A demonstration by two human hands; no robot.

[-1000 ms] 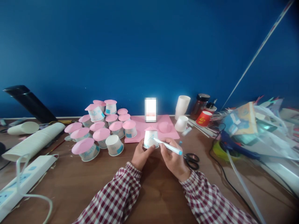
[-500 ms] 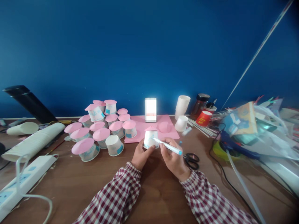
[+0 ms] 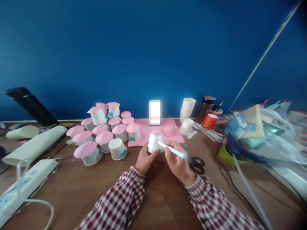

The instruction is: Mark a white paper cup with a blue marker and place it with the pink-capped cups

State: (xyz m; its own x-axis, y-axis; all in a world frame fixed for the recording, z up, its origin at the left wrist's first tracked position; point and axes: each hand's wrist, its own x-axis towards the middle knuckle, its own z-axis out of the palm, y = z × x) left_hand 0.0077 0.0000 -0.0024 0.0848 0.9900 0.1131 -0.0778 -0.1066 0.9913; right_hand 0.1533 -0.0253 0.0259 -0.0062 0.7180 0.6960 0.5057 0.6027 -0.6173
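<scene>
head view: left hand (image 3: 144, 158) grips a white cup (image 3: 153, 142) between thumb and fingers, mouth down, long axis near upright, pink cone (image 3: 155, 131) pointing up. right hand (image 3: 177, 165) pinches a white pen (image 3: 174, 150), slanted, tip leftward of the fingers at the cup wall, blue end rightward. scissors (image 3: 200, 161) just right of that hand.

Head-worn view — forward, downward — across the desk (image 3: 165, 204) to the wall (image 3: 153, 48)

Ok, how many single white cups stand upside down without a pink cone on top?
2: an uncapped cup left of the left hand, and a plain cup at the right edge of the pink sheet. Others may be hidden among the capped cups.
</scene>
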